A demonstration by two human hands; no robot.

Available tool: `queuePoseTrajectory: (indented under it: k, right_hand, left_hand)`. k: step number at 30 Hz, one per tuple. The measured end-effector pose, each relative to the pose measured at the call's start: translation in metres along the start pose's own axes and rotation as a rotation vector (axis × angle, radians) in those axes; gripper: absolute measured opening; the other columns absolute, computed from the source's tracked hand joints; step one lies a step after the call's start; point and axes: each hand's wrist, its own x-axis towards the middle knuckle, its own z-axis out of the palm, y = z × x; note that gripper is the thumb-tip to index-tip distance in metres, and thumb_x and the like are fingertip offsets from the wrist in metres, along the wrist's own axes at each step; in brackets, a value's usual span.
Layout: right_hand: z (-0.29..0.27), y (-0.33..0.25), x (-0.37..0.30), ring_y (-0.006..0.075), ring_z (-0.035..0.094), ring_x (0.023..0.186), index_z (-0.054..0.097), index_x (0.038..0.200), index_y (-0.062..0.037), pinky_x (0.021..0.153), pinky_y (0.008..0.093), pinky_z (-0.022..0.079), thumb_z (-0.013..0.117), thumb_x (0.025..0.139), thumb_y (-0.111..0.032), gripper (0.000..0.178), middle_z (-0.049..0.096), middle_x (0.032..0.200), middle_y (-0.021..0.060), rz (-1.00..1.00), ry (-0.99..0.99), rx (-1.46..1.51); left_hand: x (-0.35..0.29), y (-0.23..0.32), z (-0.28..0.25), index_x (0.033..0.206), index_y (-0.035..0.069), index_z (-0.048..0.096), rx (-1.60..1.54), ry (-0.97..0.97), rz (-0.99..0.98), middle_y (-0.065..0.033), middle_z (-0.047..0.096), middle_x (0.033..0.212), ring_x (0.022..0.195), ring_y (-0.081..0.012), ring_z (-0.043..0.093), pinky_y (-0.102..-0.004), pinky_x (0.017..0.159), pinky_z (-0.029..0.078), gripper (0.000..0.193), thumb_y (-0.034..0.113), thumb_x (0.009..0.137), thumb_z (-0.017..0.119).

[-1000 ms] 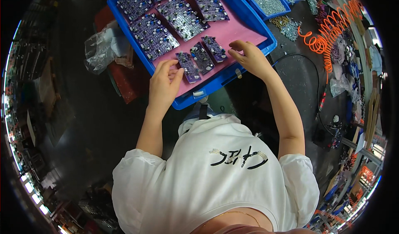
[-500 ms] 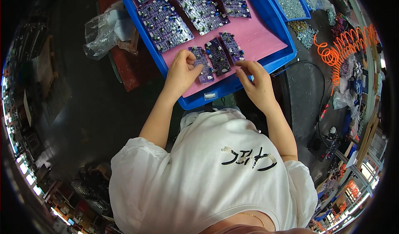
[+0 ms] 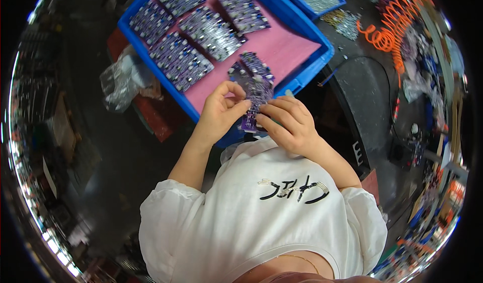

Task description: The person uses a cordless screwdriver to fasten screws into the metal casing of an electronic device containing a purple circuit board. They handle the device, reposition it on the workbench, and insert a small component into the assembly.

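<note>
A white top [image 3: 241, 222] fills the six o'clock area, its loose cloth lightly creased. Its left sleeve [image 3: 168, 215] at nine o'clock and right sleeve [image 3: 363, 220] at three are wide, gathered and short, leaving the forearms uncovered. Toward two o'clock on the chest sits black lettering [image 3: 294, 189] with striped, shiny ends. A thin gold-coloured necklace [image 3: 303, 260] curves inside the round neckline at five. The left hand [image 3: 219, 113] and right hand [image 3: 293, 124] are bare.
</note>
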Motion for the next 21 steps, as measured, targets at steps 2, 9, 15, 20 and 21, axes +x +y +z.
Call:
queuePoseTrajectory:
  k: [2, 9, 15, 20, 21]
  right_hand:
    - [-0.021, 0.001, -0.008, 0.0268, 0.06, 0.088, 0.063, 0.101, -0.0035, 0.08, 0.038, 0.05, 0.069, 0.063, -0.008, 0.039, 0.063, 0.099, 0.0099, 0.081, 0.124, -0.015]
    - [-0.097, -0.015, -0.099, 0.0133, 0.063, 0.083, 0.059, 0.106, -0.0007, 0.074, 0.0299, 0.053, 0.061, 0.09, -0.015, 0.021, 0.065, 0.094, 0.0065, 1.207, 1.134, 1.002]
    - [-0.135, -0.081, -0.193, 0.0135, 0.063, 0.085, 0.058, 0.099, -0.0046, 0.075, 0.034, 0.055, 0.06, 0.092, -0.017, 0.015, 0.065, 0.092, 0.0054, 1.214, 1.583, 0.831]
    - [-0.15, -0.147, -0.265, 0.0142, 0.063, 0.086, 0.058, 0.099, -0.0059, 0.075, 0.0347, 0.055, 0.059, 0.092, -0.017, 0.013, 0.065, 0.092, 0.0049, 1.104, 1.907, 0.637]
    - [-0.148, -0.16, -0.275, 0.0143, 0.063, 0.086, 0.057, 0.099, -0.0064, 0.076, 0.035, 0.055, 0.059, 0.092, -0.017, 0.013, 0.064, 0.092, 0.0048, 1.082, 1.969, 0.609]
  left_hand:
    - [0.015, 0.007, 0.021, 0.108, 0.002, 0.053, -0.025, -0.17, -0.059, -0.0013, 0.055, 0.091, 0.071, -0.0032, 0.054, -0.0191, 0.064, 0.045, 0.018, 0.008, 0.092, 0.055]
    - [0.049, 0.006, 0.118, 0.116, -0.002, 0.056, 0.138, -0.521, 0.054, -0.0119, 0.061, 0.113, 0.099, -0.018, 0.062, -0.0298, 0.084, 0.051, 0.027, 0.014, 0.096, 0.049]
    - [0.029, -0.068, 0.229, 0.125, -0.003, 0.053, 0.255, -0.89, -0.153, -0.0122, 0.06, 0.117, 0.105, -0.018, 0.059, -0.0329, 0.089, 0.049, 0.035, 0.011, 0.092, 0.057]
    - [0.002, -0.123, 0.305, 0.12, -0.005, 0.056, 0.235, -1.18, -0.346, -0.0119, 0.063, 0.11, 0.098, -0.0162, 0.061, -0.0299, 0.086, 0.051, 0.034, 0.002, 0.088, 0.061]
    - [-0.004, -0.133, 0.318, 0.12, -0.005, 0.056, 0.265, -1.231, -0.361, -0.0117, 0.063, 0.108, 0.096, -0.0163, 0.062, -0.0297, 0.086, 0.051, 0.034, 0.002, 0.087, 0.062]
